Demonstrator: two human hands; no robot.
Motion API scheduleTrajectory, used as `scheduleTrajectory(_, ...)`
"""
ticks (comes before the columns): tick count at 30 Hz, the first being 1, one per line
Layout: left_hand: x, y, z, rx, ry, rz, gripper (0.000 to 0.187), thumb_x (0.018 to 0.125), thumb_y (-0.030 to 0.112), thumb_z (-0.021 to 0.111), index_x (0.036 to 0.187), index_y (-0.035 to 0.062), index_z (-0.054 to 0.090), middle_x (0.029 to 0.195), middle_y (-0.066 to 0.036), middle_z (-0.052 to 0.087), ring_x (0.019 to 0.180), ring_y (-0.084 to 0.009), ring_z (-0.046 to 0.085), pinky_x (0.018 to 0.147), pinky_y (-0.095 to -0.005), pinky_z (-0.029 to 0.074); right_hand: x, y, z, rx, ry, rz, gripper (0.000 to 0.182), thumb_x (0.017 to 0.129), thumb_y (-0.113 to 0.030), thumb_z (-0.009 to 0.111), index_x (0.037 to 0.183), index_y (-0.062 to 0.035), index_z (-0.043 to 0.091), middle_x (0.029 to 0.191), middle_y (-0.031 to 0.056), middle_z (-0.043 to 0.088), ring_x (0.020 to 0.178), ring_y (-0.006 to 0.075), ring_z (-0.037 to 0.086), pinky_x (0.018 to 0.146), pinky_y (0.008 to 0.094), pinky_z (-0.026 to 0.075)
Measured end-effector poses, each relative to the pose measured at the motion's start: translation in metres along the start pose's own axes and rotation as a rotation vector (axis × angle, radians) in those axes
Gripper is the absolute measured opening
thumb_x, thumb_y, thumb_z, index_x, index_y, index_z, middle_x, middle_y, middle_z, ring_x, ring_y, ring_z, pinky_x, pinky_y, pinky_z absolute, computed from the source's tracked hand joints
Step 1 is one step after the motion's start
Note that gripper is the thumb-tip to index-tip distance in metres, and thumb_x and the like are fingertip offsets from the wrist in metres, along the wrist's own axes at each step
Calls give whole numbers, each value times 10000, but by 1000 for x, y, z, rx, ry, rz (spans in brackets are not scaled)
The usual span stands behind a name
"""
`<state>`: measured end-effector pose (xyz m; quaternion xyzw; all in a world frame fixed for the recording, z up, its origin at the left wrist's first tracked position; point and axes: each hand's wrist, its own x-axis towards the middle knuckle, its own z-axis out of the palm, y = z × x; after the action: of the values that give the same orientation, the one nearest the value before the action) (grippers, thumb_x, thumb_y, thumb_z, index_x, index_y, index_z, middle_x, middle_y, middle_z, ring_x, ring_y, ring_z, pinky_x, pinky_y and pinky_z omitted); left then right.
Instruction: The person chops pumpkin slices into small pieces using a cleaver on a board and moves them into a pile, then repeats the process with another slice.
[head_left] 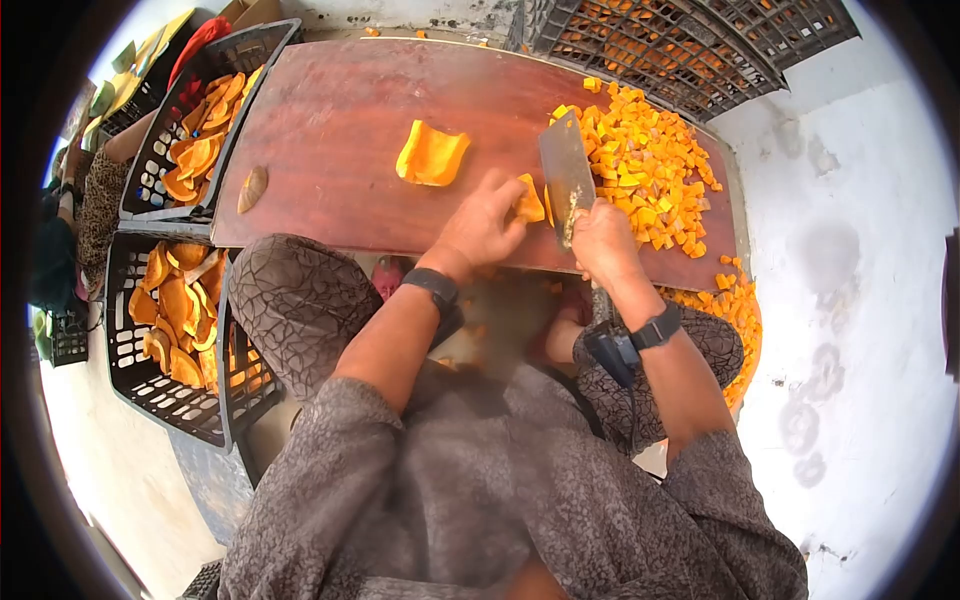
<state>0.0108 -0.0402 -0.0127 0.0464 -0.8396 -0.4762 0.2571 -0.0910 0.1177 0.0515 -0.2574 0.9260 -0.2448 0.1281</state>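
Note:
My right hand (604,243) is wrapped round the handle of a cleaver (567,170), whose broad blade stands over the board with bits of orange flesh stuck near its heel. Just left of the blade, my left hand (482,222) grips a pumpkin piece (530,200) between its fingers. A thin strip of pumpkin (548,205) is between that piece and the blade. Beyond my left hand a larger curved pumpkin slab (432,154) lies on the reddish board (340,130). To the right of the cleaver spreads a heap of pumpkin cubes (650,165).
Two black crates (222,400) of pumpkin slabs (180,305) stand at the left. Black crates (660,50) with cubes rise behind the board. More cubes (745,320) lie below its right edge, near a white wall (840,270). Another person's arm (120,145) shows far left.

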Motion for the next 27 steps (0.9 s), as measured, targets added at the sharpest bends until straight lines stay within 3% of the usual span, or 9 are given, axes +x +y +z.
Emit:
scheduleTrajectory(6, 1, -1, 4, 31, 40, 46, 329, 712, 50, 645, 1028, 40, 556, 1072, -196, 516, 950, -397, 565, 814, -430, 497, -35, -25, -26, -44, -40, -15, 204, 878, -151, 544, 877, 47, 593, 844, 289, 638, 828, 447, 631, 726, 507, 499)
scheduleTrajectory(12, 0, -1, 2, 29, 19, 35, 304, 714, 46, 645, 1006, 32, 560, 1048, -188, 509, 911, -381, 575, 793, -412, 503, -49, -34, -35, -192, -14, -159, 193, 881, -150, 544, 881, 34, 601, 801, 280, 635, 793, 457, 626, 698, 517, 495)
scheduleTrajectory(14, 1, -1, 1, 33, 17, 46, 307, 717, 45, 643, 1013, 27, 562, 1039, -189, 512, 912, -380, 575, 794, -411, 502, -51, -39, -40, -163, -40, -161, 238, 910, -150, 551, 880, 86, 563, 812, 335, 597, 864, 503, 596, 727, 517, 478)
scheduleTrajectory(27, 2, 2, 1, 47, 28, 1, 259, 738, 77, 625, 988, 50, 564, 1029, -177, 515, 921, -399, 576, 778, -453, 499, -55, -32, -31, -219, -34, -236, 196, 900, -126, 548, 878, 67, 568, 796, 314, 611, 801, 482, 609, 700, 519, 479)
